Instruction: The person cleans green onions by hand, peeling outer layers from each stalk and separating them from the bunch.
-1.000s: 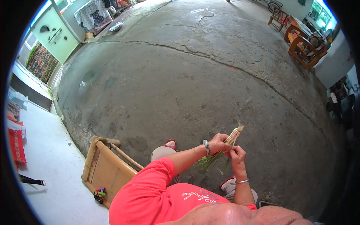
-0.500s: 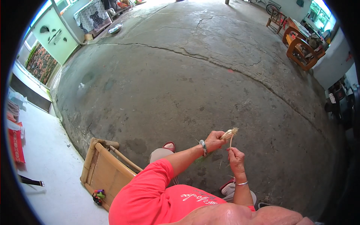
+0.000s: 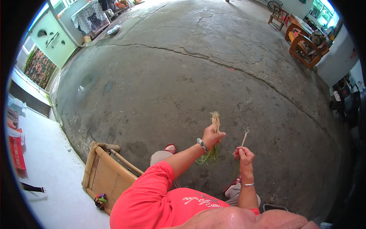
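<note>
Head view, far left: a mesh basket (image 3: 13, 115), with something pale blue at its top, sits above a red bag (image 3: 17, 153) on the white surface (image 3: 57, 168); what either contains is too small to tell. A shallow basin (image 3: 113, 29) rests on the concrete floor (image 3: 152, 87) near the draped cloth (image 3: 90, 18), its contents unclear. Lower down, a small multicoloured bundle (image 3: 100, 201) lies at the edge of the bamboo chair (image 3: 110, 171). Toward the middle, the left hand (image 3: 211, 137) is clenched around a bunch of stalks (image 3: 215, 123), pale root ends up and green leaves hanging below (a mottled bangle (image 3: 202, 145) circles that wrist). To its right, well apart from the bunch, the right hand (image 3: 244, 153) pinches a single stalk (image 3: 244, 139) between thumb and fingers, roots upward. At upper right, a wooden armchair (image 3: 308, 49) holds a mixed pile, its items indistinct.
</note>
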Tool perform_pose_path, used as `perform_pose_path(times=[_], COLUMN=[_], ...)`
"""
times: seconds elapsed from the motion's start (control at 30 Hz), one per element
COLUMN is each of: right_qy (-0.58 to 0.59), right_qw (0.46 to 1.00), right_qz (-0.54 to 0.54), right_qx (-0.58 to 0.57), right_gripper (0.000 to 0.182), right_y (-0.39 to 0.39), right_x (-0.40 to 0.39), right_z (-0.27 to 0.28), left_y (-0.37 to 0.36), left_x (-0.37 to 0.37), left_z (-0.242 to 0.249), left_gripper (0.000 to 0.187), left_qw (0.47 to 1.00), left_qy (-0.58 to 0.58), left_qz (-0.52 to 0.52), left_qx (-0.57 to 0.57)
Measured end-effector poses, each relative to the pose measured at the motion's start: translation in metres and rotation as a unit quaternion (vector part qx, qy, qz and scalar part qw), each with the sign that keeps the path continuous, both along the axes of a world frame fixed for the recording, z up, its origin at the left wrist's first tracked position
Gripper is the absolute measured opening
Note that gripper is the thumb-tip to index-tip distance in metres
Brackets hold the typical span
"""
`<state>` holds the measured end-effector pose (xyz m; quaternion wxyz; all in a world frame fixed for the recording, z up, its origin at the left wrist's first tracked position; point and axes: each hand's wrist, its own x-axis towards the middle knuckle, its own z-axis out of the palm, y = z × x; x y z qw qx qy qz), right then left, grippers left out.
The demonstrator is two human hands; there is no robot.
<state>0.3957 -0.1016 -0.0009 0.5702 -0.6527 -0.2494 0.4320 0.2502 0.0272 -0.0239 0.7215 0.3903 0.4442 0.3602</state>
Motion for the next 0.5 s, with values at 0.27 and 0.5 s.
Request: perform_pose_path(times=[0.27, 0.5], right_qy=[-0.182, 0.127], right_qw=[0.983, 0.988], right_qz=[-0.007, -0.088], right_qx=[0.021, 0.010], right_gripper=[0.016, 0.016], right_y=[0.012, 0.018], right_x=[-0.003, 0.022], right_z=[0.013, 0.017], left_y=[-0.018, -0.011], left_x=[0.004, 0.000], left_z=[-0.012, 0.001], left_gripper=[0.012, 0.010], left_qw=[0.974, 0.970], left_qy=[-0.038, 0.006], left_qz=[-0.223, -0.241], left_qx=[0.011, -0.021])
